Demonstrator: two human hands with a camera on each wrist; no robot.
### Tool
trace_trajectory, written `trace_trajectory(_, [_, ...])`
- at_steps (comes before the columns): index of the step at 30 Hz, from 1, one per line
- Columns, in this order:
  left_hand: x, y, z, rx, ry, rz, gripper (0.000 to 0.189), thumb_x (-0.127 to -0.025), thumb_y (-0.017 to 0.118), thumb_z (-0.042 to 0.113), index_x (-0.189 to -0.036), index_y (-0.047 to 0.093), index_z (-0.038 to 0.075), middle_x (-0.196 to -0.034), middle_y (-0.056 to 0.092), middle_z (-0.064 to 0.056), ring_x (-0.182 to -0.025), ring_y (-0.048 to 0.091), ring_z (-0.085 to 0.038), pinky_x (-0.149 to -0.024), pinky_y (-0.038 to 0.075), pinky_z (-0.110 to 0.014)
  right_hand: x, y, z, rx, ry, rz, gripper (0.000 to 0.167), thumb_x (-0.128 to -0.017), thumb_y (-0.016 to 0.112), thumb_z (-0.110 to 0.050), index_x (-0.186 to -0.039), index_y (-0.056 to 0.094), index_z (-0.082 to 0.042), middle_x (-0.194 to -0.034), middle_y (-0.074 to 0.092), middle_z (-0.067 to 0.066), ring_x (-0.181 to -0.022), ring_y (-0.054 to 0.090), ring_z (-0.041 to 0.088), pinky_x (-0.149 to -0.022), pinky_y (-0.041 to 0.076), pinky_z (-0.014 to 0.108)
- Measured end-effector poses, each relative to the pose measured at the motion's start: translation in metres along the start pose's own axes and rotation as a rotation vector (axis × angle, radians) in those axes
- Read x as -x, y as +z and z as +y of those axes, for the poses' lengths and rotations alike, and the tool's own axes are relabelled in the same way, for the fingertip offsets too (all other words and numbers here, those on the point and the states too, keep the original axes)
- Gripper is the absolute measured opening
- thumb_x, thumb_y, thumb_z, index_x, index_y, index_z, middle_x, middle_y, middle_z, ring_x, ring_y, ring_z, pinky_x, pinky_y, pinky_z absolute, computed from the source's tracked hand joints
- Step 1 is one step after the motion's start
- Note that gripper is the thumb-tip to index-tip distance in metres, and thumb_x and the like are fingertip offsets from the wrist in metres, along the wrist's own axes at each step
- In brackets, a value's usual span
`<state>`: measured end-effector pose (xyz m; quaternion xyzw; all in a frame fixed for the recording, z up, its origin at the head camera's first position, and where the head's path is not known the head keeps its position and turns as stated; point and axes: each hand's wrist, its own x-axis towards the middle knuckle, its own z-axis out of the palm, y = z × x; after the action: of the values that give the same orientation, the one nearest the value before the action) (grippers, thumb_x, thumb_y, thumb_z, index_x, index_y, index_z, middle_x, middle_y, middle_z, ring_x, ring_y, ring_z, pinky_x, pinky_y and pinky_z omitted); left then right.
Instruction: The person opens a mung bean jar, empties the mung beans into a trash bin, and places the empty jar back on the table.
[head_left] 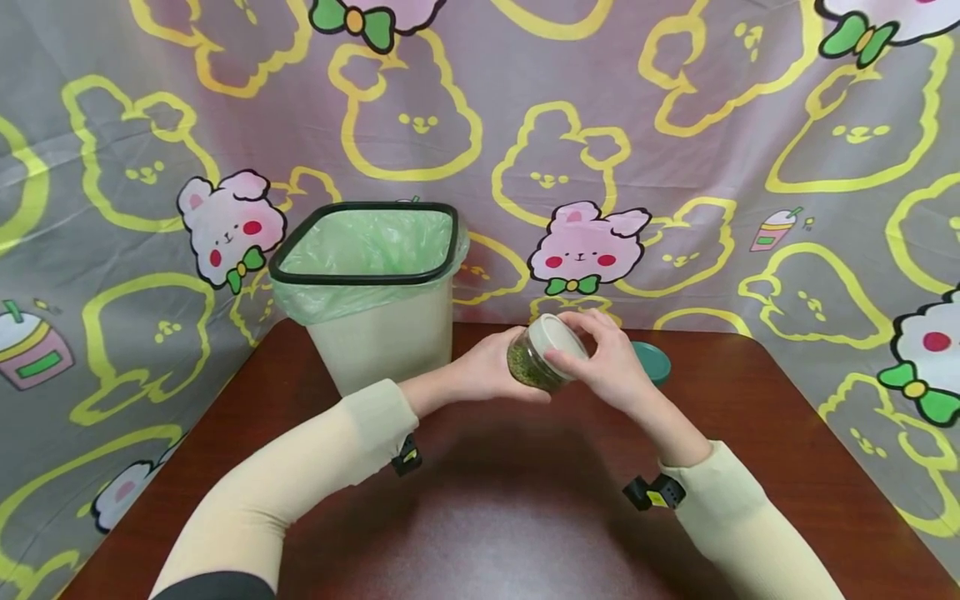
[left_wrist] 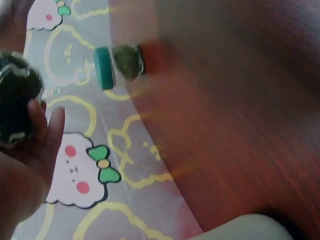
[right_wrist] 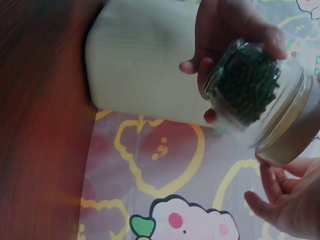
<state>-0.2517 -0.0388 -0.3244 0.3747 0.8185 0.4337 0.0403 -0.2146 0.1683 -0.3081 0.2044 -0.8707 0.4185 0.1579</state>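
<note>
Over the table, my left hand (head_left: pixel 489 367) holds a glass jar (head_left: pixel 527 364) by its lower part. Small green pellets or seeds (right_wrist: pixel 247 82) lie inside the jar, which is tilted. A pale, whitish lid (head_left: pixel 553 337) covers its mouth, and my right hand (head_left: pixel 611 362) grips that lid with thumb and fingers. In the right wrist view the lid (right_wrist: pixel 294 137) sits on the jar's rim. Only part of the dark-looking jar (left_wrist: pixel 19 100) shows in the left wrist view, at its left edge.
A second jar (left_wrist: pixel 128 62) with a teal lid (head_left: pixel 651 362) stands at the back of the brown table (head_left: pixel 465 533), partly behind my right hand. Left of my hands is a cream bin (head_left: pixel 382 342) with a black rim and green liner. A patterned cloth (head_left: pixel 480 83) hangs behind.
</note>
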Motion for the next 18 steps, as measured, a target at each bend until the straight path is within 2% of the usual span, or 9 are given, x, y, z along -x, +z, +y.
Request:
trace_trajectory(2, [-0.001,-0.002,0.000,0.033,0.003,-0.031,0.070,-0.069,0.088,0.025,-0.126,0.051,0.011,-0.110,0.060,0.003,-0.095,0.059,-0.012,-0.082,0.051,-0.028,0.000,0.000,0.002,-0.019,-0.022,-0.010,0.054,-0.081,0.077,-0.030,-0.127,0.060,-0.006,-0.114,0.057,0.008,-0.102,0.049,0.023,-0.077,0.047,0.043])
trace_trajectory(4, [-0.001,-0.003,-0.001,0.044,-0.014,-0.034,0.070,-0.069,0.088,0.025,-0.127,0.051,0.010,-0.110,0.061,0.003,-0.095,0.059,-0.012,-0.082,0.051,-0.028,-0.001,0.001,0.003,-0.035,-0.023,-0.029,0.054,-0.083,0.075,-0.029,-0.129,0.058,-0.006,-0.116,0.057,0.009,-0.100,0.051,0.024,-0.077,0.048,0.043])
trace_trajectory(6, [0.000,0.000,-0.001,0.022,-0.047,0.002,0.071,-0.069,0.088,0.030,-0.126,0.051,0.009,-0.109,0.061,0.003,-0.093,0.059,-0.012,-0.081,0.051,-0.028,0.000,0.001,0.004,-0.038,-0.001,-0.052,0.054,-0.087,0.072,-0.030,-0.132,0.056,-0.007,-0.119,0.056,0.010,-0.101,0.052,0.025,-0.080,0.048,0.044])
trace_trajectory(8, [0.000,0.003,0.000,-0.030,-0.082,0.069,0.074,-0.068,0.088,0.036,-0.126,0.051,0.009,-0.109,0.061,0.003,-0.093,0.059,-0.012,-0.080,0.051,-0.028,0.000,0.001,0.004,0.004,0.036,-0.066,0.056,-0.091,0.067,-0.036,-0.136,0.053,-0.008,-0.123,0.055,0.011,-0.104,0.053,0.027,-0.083,0.048,0.047])
trace_trajectory(12, [0.001,0.008,0.004,-0.139,-0.148,0.197,0.079,-0.065,0.088,0.044,-0.125,0.050,0.010,-0.110,0.060,0.002,-0.093,0.059,-0.012,-0.079,0.051,-0.031,-0.001,0.001,0.001,0.165,0.114,-0.063,0.064,-0.092,0.056,-0.055,-0.138,0.052,-0.010,-0.127,0.055,0.012,-0.110,0.053,0.029,-0.088,0.045,0.051])
trace_trajectory(15, [0.001,0.009,0.007,-0.177,-0.180,0.228,0.081,-0.064,0.088,0.045,-0.126,0.049,0.010,-0.110,0.060,0.001,-0.093,0.059,-0.014,-0.079,0.051,-0.033,0.000,0.002,-0.001,0.229,0.148,-0.048,0.067,-0.091,0.052,-0.062,-0.134,0.055,-0.011,-0.125,0.057,0.011,-0.109,0.054,0.029,-0.085,0.046,0.051])
trace_trajectory(18, [0.002,0.010,0.009,-0.191,-0.191,0.219,0.081,-0.064,0.087,0.046,-0.126,0.049,0.010,-0.110,0.060,0.001,-0.093,0.060,-0.014,-0.078,0.051,-0.032,0.000,0.003,-0.001,0.216,0.151,-0.020,0.064,-0.091,0.053,-0.061,-0.130,0.057,-0.010,-0.121,0.058,0.010,-0.105,0.055,0.028,-0.083,0.046,0.049])
